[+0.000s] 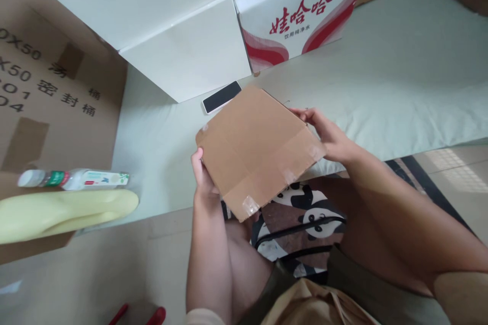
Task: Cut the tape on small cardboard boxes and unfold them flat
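A brown piece of cardboard (pixel 259 142), creased and with bits of clear tape along its near edge, is held tilted above my lap. My left hand (pixel 204 175) grips its left edge, the thumb on top and the other fingers hidden beneath. On the far right edge, my right hand (pixel 324 134) has hold of it, with fingers along the rim. Whether it is a single sheet or a folded box, I cannot tell. Just behind it, partly covered, lies a flat black device with a white frame (pixel 222 97).
White boxes (pixel 190 51) and a red-and-white water carton (pixel 297 25) stand at the back of the cloth-covered surface (pixel 400 76). At the left are a large printed carton (pixel 49 91), a plastic bottle (pixel 76 179) and a pale yellow object (pixel 68 213). A panda-patterned bag (pixel 301 223) sits below.
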Demonstrator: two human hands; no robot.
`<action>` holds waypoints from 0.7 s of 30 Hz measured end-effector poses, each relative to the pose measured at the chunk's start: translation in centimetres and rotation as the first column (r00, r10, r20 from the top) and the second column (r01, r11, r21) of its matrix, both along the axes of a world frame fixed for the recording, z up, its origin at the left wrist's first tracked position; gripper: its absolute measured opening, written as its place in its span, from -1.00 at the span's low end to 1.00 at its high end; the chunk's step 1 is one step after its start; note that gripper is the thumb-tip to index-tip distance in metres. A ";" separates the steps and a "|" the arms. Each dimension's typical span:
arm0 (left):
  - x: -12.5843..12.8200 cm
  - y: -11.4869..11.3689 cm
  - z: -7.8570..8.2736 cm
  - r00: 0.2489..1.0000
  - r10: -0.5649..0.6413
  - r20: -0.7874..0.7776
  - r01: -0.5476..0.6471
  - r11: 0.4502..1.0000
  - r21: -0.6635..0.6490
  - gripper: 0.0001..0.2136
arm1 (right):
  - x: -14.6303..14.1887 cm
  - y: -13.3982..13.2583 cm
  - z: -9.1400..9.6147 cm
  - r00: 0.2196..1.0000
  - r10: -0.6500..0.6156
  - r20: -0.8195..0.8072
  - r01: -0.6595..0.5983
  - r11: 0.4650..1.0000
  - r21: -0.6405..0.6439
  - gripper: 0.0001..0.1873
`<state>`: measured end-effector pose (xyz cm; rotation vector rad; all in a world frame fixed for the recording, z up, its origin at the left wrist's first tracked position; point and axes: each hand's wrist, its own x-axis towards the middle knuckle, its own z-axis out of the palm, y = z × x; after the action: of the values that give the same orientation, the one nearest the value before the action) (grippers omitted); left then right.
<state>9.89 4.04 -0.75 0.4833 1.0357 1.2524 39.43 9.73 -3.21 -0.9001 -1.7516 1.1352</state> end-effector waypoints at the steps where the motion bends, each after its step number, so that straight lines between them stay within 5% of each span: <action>1: -0.1 -0.1 0.0 1.000 -0.006 -0.002 0.006 1.000 -0.018 -0.40 | 0.3 0.1 0.1 0.998 0.062 0.006 -0.062 0.998 -0.018 -0.43; 4: -0.4 -0.1 -0.2 1.000 -0.007 -0.017 0.006 0.998 -0.056 -0.39 | 1.1 0.3 0.2 0.987 0.154 0.042 -0.153 0.988 -0.024 -0.33; 9: -0.5 0.2 -0.3 0.997 -0.020 -0.072 0.012 0.994 -0.104 -0.39 | 1.3 0.5 0.1 0.972 0.165 0.164 -0.171 0.985 0.020 0.12; 14: -0.4 0.4 0.3 0.995 0.010 -0.099 -0.025 0.989 -0.144 -0.38 | 0.5 0.5 -0.7 0.972 0.141 0.189 -0.166 0.978 0.125 0.11; 21: -1.2 -0.2 -0.3 0.998 -0.044 -0.040 0.038 0.992 -0.122 -0.34 | -0.9 0.0 -1.6 0.971 0.211 0.109 -0.222 0.970 0.103 0.10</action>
<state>8.70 3.88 -1.09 0.4367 1.1253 1.1397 38.49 9.69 -4.77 -0.7185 -2.0127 1.1311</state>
